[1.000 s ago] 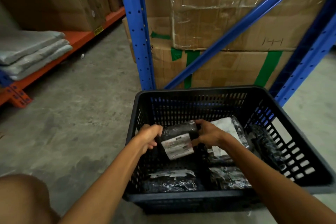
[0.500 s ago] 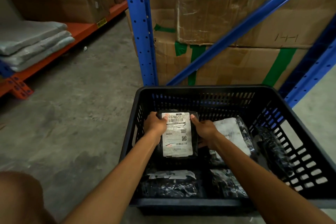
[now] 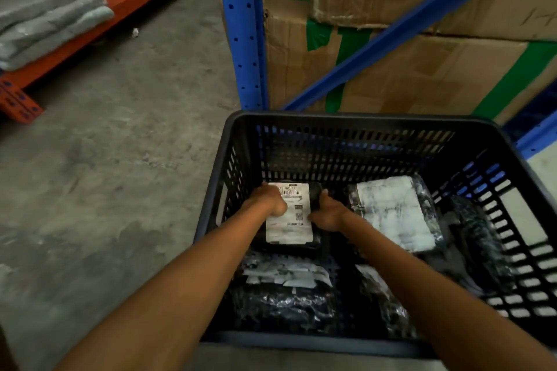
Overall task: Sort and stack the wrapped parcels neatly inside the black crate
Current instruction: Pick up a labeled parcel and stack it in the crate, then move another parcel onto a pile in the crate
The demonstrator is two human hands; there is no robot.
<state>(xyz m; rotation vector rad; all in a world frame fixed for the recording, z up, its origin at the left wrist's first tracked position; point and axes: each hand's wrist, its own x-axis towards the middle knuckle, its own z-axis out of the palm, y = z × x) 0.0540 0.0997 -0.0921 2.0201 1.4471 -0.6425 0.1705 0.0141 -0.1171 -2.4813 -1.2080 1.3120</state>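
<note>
Nearest, two crinkled black plastic-wrapped parcels (image 3: 286,295) lie along the near wall of the slotted black plastic crate (image 3: 346,120). Beyond, left hand (image 3: 268,200) and right hand (image 3: 327,214) clamp a flat black white-labelled parcel (image 3: 291,220) at the far-left corner, apparently being seated; releasing squarely comes next.

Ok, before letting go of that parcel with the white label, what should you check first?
1. Both hands on it: left hand and right hand grip the labelled parcel at its sides: ok.
2. Label facing up: ok.
3. Inside the black crate, far-left corner: ok.
4. Lying flat on the bottom: cannot tell, its underside is hidden.
5. Clear of the neighbouring white-topped parcel: ok, a dark gap shows between them.
6. Other parcels neatly stacked: not ok, the near parcel and those on the right lie loose.
</note>
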